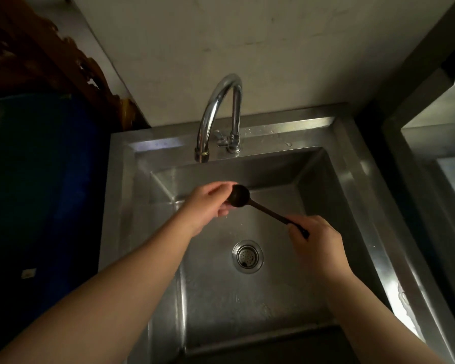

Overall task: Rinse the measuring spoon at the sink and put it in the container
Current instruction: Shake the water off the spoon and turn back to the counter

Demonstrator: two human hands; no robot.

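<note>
Fingers (300,227) of both hands grip the measuring spoon (238,196) over the sink (352,179).

We find the sink (250,306) basin open around the drain (247,256), with room to pass. Only the faucet (218,114) arches over the back rim (its spout overhanging the basin's far edge).

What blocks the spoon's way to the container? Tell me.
Cannot say: no container shows in this view. The measuring spoon is held over the sink, the right hand shut on its handle and the left hand around its bowl. Nothing lies between either hand and the spoon.
</note>
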